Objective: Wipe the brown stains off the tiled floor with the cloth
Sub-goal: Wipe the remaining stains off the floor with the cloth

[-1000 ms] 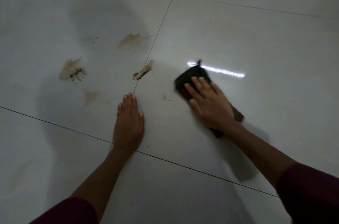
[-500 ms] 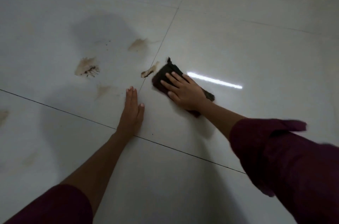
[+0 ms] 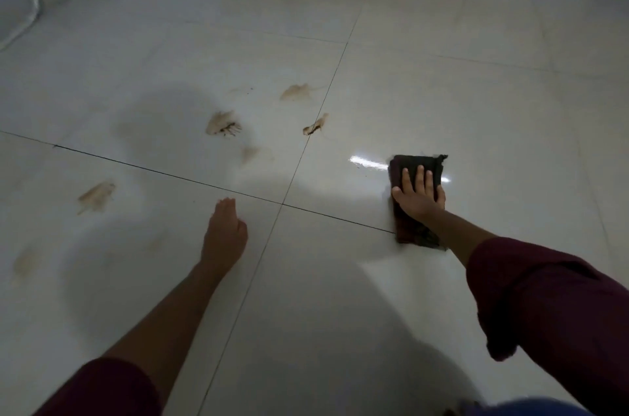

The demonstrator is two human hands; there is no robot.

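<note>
Your right hand (image 3: 419,198) is pressing flat, fingers spread, on the cloth (image 3: 416,173); your left hand (image 3: 223,234) is resting open on the floor (image 3: 476,109). The cloth has slid right, leaving the stains (image 3: 223,124) well to its left.

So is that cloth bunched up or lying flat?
Flat. The dark cloth lies spread against the floor, pressed under the right hand, with its edges showing beyond the fingers.

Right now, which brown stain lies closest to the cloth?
The small elongated stain lying on the grout line, up and left of the cloth under the right hand. The other stains all sit further left on the neighbouring tiles.
</note>
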